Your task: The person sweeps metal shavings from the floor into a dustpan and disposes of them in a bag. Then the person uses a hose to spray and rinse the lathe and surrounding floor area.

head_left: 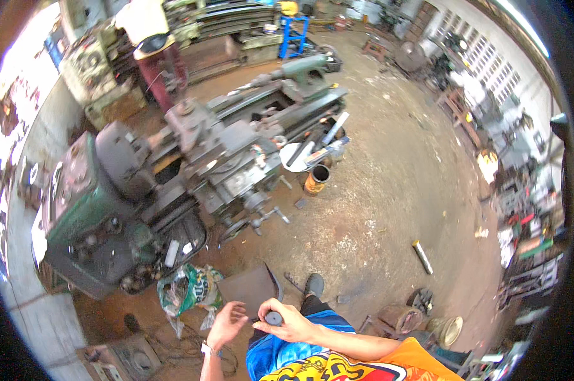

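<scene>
My right hand (293,325) is closed around a small dark cylindrical piece (273,319); its round end faces up, and I cannot make out its exact kind. Just to its left, my left hand (227,324) is held with loosely bent fingers and nothing visible in it. The two hands are close together but apart, in front of my body. A dark flat sheet-metal pan (252,287) lies on the floor beyond them. Beside that pan sits a green and white plastic sack (190,289).
A large green lathe (236,149) fills the left and centre. Near it stand a yellowish can (317,180) and a white round surface with tools (294,157). A metal bar (422,257) lies on the floor to the right. Machine parts and clutter line the right wall.
</scene>
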The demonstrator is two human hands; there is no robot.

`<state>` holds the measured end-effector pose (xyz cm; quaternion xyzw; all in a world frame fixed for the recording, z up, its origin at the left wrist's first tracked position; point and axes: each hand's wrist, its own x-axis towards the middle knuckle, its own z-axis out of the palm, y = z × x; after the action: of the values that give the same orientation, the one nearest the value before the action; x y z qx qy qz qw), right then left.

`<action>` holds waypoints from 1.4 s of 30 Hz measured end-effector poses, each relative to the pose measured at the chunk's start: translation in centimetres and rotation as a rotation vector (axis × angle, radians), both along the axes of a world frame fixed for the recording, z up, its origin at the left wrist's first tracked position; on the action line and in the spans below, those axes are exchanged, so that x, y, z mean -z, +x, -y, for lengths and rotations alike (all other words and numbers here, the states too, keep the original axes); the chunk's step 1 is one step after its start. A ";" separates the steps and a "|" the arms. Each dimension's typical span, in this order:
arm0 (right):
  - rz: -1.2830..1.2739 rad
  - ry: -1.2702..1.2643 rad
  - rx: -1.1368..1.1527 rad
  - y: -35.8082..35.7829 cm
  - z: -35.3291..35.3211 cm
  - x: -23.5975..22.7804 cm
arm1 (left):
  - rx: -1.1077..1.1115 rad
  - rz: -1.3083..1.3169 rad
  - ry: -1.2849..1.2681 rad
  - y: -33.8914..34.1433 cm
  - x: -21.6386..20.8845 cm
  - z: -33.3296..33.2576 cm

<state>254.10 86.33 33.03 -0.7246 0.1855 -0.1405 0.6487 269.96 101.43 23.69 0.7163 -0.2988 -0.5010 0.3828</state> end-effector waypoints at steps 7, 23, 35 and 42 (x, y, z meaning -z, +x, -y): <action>-0.082 -0.307 0.249 -8.3 9.5 3.7 | 0.437 0.295 -0.213 -10.4 -3.3 16.6; -0.676 0.014 0.967 -42.2 27.7 9.2 | -0.129 0.145 0.157 -13.4 10.6 39.5; -0.847 0.976 1.341 -46.0 13.3 23.3 | -0.291 0.029 0.257 -8.8 19.3 51.3; -0.640 1.359 1.642 -40.7 5.5 23.9 | -0.312 -0.037 0.310 -5.1 22.4 52.3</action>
<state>213.42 80.83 9.10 0.1215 0.8059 -0.2028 0.5428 264.87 49.16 1.33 0.7948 -0.0965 -0.4889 0.3463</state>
